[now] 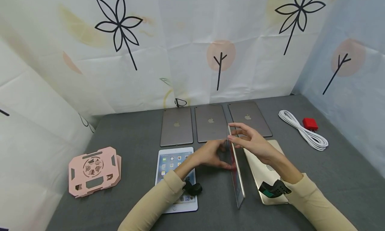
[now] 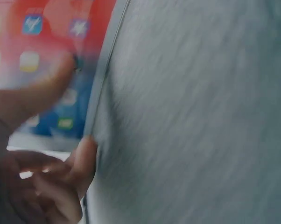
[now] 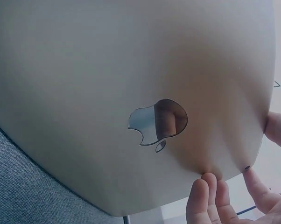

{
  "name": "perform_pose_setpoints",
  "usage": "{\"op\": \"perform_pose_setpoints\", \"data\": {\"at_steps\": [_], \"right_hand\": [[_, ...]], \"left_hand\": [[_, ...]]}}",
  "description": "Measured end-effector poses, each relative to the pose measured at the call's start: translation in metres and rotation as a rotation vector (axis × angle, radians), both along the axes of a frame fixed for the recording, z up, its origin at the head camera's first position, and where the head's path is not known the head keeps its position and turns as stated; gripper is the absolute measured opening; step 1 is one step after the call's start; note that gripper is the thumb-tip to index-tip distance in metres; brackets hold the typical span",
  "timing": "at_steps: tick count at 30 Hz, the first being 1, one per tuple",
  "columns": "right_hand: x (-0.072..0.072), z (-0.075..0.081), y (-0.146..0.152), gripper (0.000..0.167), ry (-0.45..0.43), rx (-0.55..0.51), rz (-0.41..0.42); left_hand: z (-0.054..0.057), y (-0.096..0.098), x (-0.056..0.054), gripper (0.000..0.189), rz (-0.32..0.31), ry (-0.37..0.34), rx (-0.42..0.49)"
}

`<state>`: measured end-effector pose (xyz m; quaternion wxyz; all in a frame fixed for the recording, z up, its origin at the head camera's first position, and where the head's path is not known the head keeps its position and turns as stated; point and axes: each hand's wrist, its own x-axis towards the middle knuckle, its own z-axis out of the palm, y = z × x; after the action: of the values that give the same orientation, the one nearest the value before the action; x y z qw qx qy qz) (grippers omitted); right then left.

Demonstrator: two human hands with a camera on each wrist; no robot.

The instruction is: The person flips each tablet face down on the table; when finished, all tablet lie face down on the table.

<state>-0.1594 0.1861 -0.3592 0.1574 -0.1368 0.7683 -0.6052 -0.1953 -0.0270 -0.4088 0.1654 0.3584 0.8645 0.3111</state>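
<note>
Between my hands a tablet (image 1: 236, 170) stands tilted up on its long edge over the grey cloth. Its lit screen (image 2: 52, 74) faces my left hand, and its gold back with an apple logo (image 3: 158, 122) faces my right. My left hand (image 1: 214, 154) grips its far lower corner, thumb in front of the screen and a fingertip at the edge. My right hand (image 1: 255, 142) pinches the upper far corner, with fingertips (image 3: 199, 193) against the back. Left of it lies a white tablet (image 1: 180, 209), screen up, partly under my left forearm. A gold tablet (image 1: 258, 174) lies face down under my right forearm.
Three grey tablets (image 1: 176, 125) lie face down in a row at the back. A pink slotted stand (image 1: 94, 172) is at the left. A coiled white cable (image 1: 303, 130) and a red charger plug (image 1: 310, 124) are at the right. Fabric walls (image 1: 186, 40) enclose the table.
</note>
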Motion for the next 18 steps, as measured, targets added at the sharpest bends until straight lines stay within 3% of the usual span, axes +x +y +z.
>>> {"op": "perform_pose_setpoints", "data": {"at_steps": [7,12,18], "right_hand": [[0.001,-0.001,-0.002,0.063,-0.011,0.017,-0.008],[0.001,-0.002,-0.003,0.062,-0.017,0.036,-0.004],[0.0,-0.004,-0.004,0.062,-0.034,0.054,0.008]], "left_hand": [[0.025,-0.018,-0.001,0.08,0.013,-0.325,0.227],[0.041,-0.022,0.004,0.082,-0.009,-0.371,0.312],[0.044,-0.023,0.005,0.083,-0.003,-0.374,0.304]]}}
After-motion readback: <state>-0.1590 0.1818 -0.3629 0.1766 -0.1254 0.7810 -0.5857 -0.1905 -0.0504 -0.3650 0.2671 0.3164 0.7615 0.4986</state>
